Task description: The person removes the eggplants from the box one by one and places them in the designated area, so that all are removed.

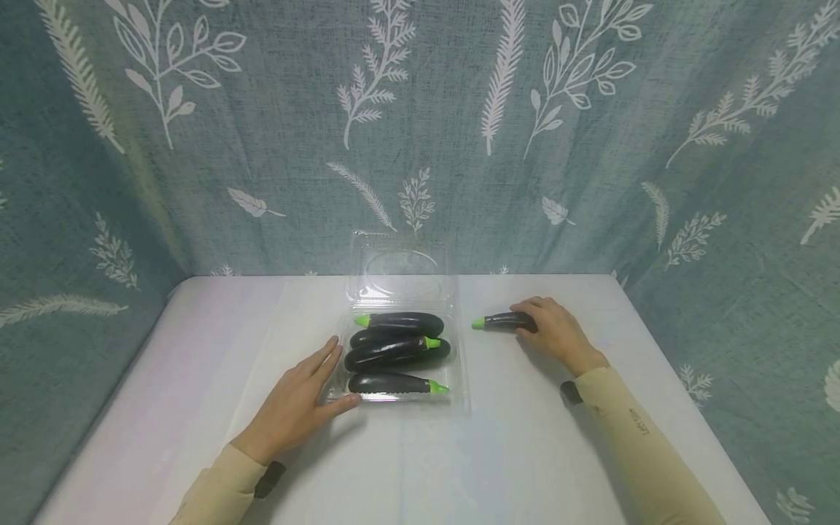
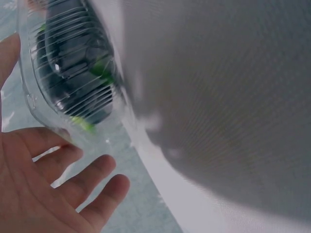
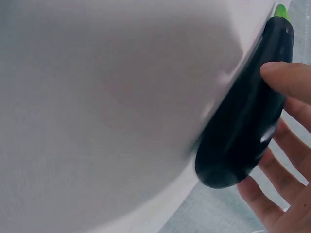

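The held eggplant [image 1: 502,321] is glossy and near-black, slender at the neck, with a bright green stem end pointing left. It is right of the clear plastic container [image 1: 462,394], on or just above the white worktop [image 1: 512,452] — which of the two, I cannot tell. The right hand [image 1: 556,332] grips it, its fingers curled about the body. The left hand [image 1: 295,401] has its fingers spread wide at the container's near left corner, thumb apart from the rest; whether they press on it is unclear.

Inside the container lie more dark eggplants [image 1: 397,383], some overlapping, their green ends facing both ways. Small dark lettering [image 1: 639,421] runs along the right beige sleeve [image 1: 656,456], too small to read with certainty.

The head view shows the raised lid [image 1: 402,266] with its oval outline. The right wrist view adds the held eggplant's broad, rounded end — hidden from above by the hand — and the left wrist view the container's ridged side wall [image 2: 99,99].
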The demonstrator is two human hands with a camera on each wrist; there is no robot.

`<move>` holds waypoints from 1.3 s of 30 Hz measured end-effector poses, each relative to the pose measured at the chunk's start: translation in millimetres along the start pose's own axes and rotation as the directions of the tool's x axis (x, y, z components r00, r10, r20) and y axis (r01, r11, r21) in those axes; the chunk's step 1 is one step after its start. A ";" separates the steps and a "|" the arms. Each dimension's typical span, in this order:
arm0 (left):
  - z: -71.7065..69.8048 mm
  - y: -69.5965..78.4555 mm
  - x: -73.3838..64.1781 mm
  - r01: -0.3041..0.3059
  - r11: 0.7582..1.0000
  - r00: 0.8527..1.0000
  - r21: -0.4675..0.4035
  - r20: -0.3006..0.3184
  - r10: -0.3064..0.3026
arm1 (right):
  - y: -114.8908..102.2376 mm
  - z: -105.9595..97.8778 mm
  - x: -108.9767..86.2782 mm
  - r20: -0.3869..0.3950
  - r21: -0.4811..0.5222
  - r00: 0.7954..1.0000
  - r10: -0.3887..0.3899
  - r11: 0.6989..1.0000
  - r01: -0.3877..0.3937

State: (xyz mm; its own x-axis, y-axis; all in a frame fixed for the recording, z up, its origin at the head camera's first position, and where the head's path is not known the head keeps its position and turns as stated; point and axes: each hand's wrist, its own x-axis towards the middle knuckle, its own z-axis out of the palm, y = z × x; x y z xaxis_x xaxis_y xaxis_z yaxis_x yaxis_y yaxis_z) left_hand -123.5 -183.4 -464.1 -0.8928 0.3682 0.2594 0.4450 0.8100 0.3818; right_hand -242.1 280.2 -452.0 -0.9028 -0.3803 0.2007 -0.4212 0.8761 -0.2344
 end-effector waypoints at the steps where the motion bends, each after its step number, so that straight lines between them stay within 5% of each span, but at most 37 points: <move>1: -0.2 0.0 0.0 -0.002 1.000 1.000 0.000 -0.001 0.002 | -1.1 -0.5 0.1 0.000 -0.003 1.000 0.001 1.000 -0.001; 8: -0.9 0.5 -0.2 0.000 1.000 1.000 0.001 -0.001 0.000 | -9.0 -3.9 2.7 -0.005 -0.007 1.000 -0.015 1.000 0.015; 13: -1.7 0.9 0.5 -0.002 1.000 1.000 -0.002 -0.002 0.002 | -20.2 -9.5 7.0 -0.086 0.010 0.992 -0.090 0.996 0.091; 18: -1.7 0.6 0.7 -0.003 1.000 1.000 -0.001 -0.005 0.003 | -43.4 -17.7 11.7 -0.161 0.041 0.975 -0.155 0.986 0.163; 29: -0.5 -0.2 -0.1 -0.008 1.000 1.000 -0.007 -0.006 0.008 | -99.6 -32.5 19.6 -0.188 0.150 0.950 -0.250 0.948 0.280; 39: -1.0 0.5 -0.2 -0.001 1.000 1.000 -0.005 -0.005 0.001 | -139.7 -23.5 22.3 -0.214 0.212 0.920 -0.330 0.903 0.373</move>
State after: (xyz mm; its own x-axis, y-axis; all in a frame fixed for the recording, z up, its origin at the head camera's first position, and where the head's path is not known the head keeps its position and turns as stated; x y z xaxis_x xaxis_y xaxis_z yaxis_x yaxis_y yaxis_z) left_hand -123.0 -183.5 -463.2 -0.8920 0.3665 0.2645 0.4463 0.8073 0.3862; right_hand -201.4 156.3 -392.4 -0.6726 -0.5756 0.4651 -0.7359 0.5865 -0.3384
